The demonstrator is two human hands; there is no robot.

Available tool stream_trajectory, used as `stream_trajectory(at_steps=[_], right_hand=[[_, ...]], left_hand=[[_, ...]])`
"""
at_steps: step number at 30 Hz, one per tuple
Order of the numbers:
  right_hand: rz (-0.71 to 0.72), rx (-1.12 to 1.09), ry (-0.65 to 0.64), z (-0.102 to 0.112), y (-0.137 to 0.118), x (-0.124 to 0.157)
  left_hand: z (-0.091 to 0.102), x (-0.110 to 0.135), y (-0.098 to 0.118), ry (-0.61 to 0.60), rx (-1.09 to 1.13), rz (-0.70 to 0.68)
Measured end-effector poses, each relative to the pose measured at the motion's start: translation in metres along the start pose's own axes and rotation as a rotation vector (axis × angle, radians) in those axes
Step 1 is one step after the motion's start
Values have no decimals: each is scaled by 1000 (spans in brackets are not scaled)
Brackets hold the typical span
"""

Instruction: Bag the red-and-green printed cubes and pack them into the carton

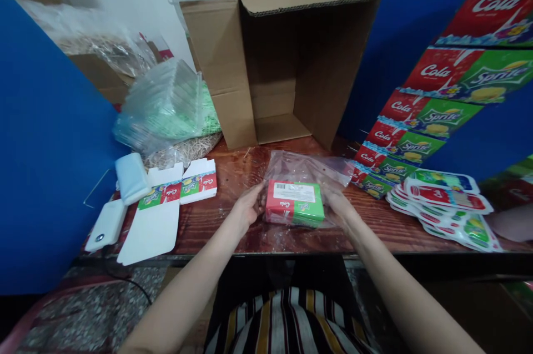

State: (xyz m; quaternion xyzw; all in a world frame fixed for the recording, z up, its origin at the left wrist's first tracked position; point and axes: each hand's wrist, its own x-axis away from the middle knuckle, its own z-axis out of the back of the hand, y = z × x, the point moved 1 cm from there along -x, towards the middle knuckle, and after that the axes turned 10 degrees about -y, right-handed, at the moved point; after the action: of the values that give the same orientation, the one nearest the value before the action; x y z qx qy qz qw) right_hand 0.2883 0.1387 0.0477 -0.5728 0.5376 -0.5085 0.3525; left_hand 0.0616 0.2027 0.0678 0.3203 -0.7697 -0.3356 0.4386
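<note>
A small red and green Cola/Sprite box [295, 203] with a white label lies inside a clear plastic bag [308, 170] on the wooden table [216, 221]. My left hand [249, 207] grips the box's left end through the bag. At the box's right side, my right hand [339, 205] holds the bag and box, fingers curled against them.
A large open cardboard carton [283, 60] lies on its side behind the bag. Flat unfolded boxes [166, 204] and two white devices [120, 198] lie left. Bags of plastic trays [166, 104] sit at back left. Stacks of printed flat cartons [441, 204] fill the right.
</note>
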Motion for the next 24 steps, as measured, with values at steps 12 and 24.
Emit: stream_trajectory(at_steps=[12,24], right_hand=[[261,111,74,-18,-4,86],[222,265,-7,3,44,74]], left_hand=[[18,37,2,-326,69,-16],[29,49,-28,-361,-150,-139]])
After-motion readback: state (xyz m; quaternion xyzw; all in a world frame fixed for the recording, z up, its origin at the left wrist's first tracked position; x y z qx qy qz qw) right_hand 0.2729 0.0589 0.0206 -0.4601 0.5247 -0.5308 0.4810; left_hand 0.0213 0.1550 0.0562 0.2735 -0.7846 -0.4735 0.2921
